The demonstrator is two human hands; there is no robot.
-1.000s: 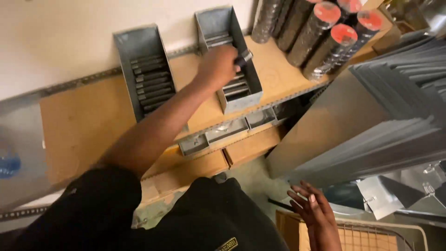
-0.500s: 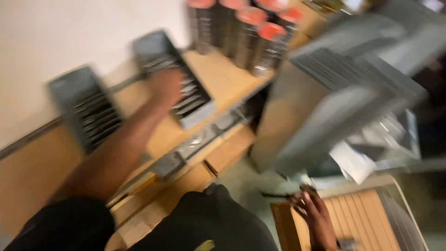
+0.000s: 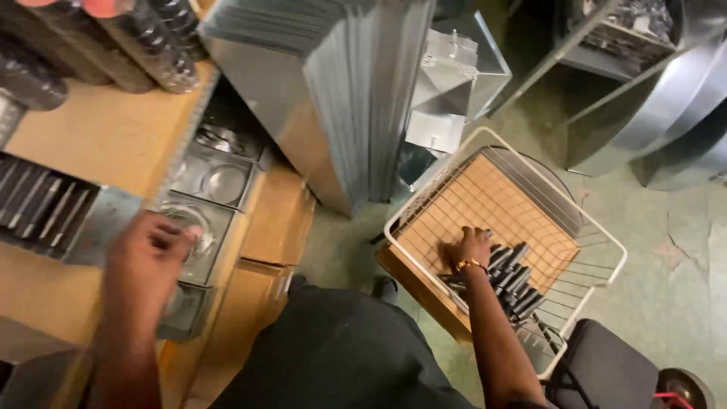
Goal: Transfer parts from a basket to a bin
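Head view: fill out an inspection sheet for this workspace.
Surface: wooden shelf at left, greenish concrete floor at right.
Job's things: dark metal pieces lined up in a white wire basket with a cardboard liner.
Clutter: grey metal bin of slotted parts, dark cylinders, stacked sheet-metal ducts.
Hands: left hand at the shelf edge, grip unclear; right hand resting on the dark pieces.
Cables: nothing seen.
Surroundings: curved sheet metal, black stool seat.

Warm, dim indoor light; dull glare on sheet-metal ducts [image 3: 341, 91] upper centre. Motion blur on left hand [image 3: 148, 261], lower left. Edges bend slightly.
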